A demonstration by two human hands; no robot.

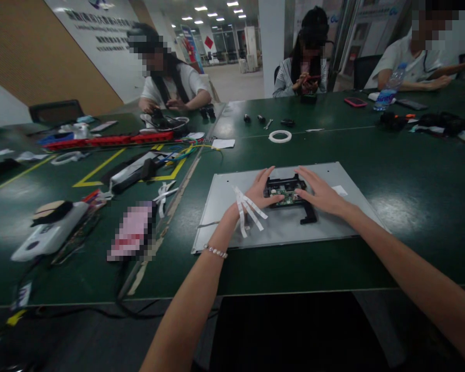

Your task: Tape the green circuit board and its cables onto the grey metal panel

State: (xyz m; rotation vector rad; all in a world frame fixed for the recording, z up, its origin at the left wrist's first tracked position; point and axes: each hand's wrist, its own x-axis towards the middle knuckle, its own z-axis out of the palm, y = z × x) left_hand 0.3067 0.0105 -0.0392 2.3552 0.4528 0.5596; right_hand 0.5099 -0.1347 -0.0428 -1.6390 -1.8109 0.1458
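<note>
White tape (242,214) trails at the left hand (258,195), its thumb spread from its fingers, beside a black frame (309,211) with a board (289,197), on a panel (333,227); the right hand (321,195), likewise spread, flanks it.

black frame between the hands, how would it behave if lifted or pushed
The black frame probably stays stiff, given its straight, unbent bars. The green circuit board in it looks fragile, its parts bare. Lying flat on the smooth grey panel, the frame would likely slide rather than tip.

The frame (309,212) is black, circuit board (288,196) green, panel (216,196) grey.
</note>
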